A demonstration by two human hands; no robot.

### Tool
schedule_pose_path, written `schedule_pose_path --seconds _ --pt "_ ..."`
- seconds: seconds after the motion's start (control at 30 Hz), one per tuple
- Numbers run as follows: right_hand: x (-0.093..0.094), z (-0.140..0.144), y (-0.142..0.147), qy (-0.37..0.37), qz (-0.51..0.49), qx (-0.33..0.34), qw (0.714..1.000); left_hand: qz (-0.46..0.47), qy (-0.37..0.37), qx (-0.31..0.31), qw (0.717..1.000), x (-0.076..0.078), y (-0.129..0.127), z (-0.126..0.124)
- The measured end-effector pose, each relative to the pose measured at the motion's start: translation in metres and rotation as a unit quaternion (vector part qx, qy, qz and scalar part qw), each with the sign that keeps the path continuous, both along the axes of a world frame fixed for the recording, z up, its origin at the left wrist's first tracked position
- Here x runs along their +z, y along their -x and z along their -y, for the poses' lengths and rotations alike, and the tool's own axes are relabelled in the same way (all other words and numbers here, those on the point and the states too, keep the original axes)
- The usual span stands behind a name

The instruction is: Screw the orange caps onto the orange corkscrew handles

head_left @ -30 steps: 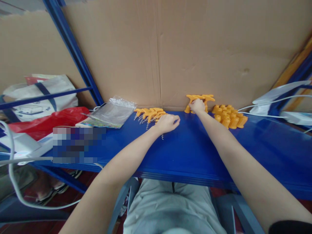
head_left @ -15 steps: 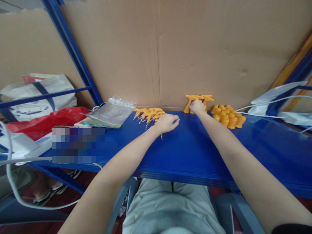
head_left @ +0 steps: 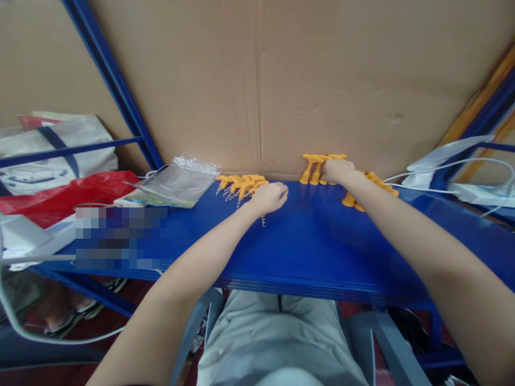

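Note:
My left hand (head_left: 269,197) rests on the blue shelf (head_left: 306,241), fingers curled around a small corkscrew piece whose metal spiral (head_left: 263,220) pokes out below. Just left of it lies a pile of orange-handled corkscrews (head_left: 238,185). My right hand (head_left: 339,170) lies at the back of the shelf against the cardboard wall, touching a row of standing orange T-shaped pieces (head_left: 316,167). A heap of orange plastic sleeves (head_left: 376,185) sits right behind my right wrist, partly hidden by the forearm. Whether the right hand grips a piece is hidden.
A clear plastic bag (head_left: 179,181) lies left of the corkscrews. Red plastic (head_left: 60,194) and a white tote bag (head_left: 52,161) fill the far left. White cables and a white device (head_left: 462,171) sit at the right. Cardboard (head_left: 281,80) backs the shelf.
My right hand slid slightly right along the standing orange pieces, its forearm now covering most of the sleeve heap. The left hand stayed closed on the corkscrew. The view shifted a little.

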State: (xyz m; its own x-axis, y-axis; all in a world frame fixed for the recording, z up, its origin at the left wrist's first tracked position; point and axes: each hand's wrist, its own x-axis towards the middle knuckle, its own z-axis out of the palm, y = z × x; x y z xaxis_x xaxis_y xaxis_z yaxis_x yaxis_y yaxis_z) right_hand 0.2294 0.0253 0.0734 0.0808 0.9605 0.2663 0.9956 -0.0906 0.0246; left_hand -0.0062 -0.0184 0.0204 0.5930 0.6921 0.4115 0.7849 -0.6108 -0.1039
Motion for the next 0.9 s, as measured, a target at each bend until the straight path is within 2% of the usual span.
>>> schedule_pose_path --seconds 0.13,0.33,0.47,0.57,0.77,0.9 --pt "0.008 0.018 -0.034 0.016 0.043 -0.012 0.999 -0.036 0.017 0.055 0.998 0.005 0.005 0.0" --pt "-0.015 0.042 -0.064 0.017 0.02 -0.045 0.999 -0.096 0.034 0.089 0.991 0.006 0.009 0.0" --pt "-0.03 0.045 -0.069 0.018 0.019 -0.047 0.999 -0.071 0.051 0.079 0.993 0.006 0.01 -0.003" --pt "-0.035 0.042 -0.07 0.013 0.013 -0.035 0.999 -0.074 0.072 0.081 0.991 0.008 0.013 -0.004" --pt "-0.031 0.048 -0.058 0.053 0.024 -0.008 0.998 -0.122 0.128 0.083 0.981 0.013 0.017 -0.001" --pt "-0.029 0.052 -0.05 0.056 0.027 0.012 0.998 -0.117 0.12 0.076 0.983 0.01 0.017 -0.002"
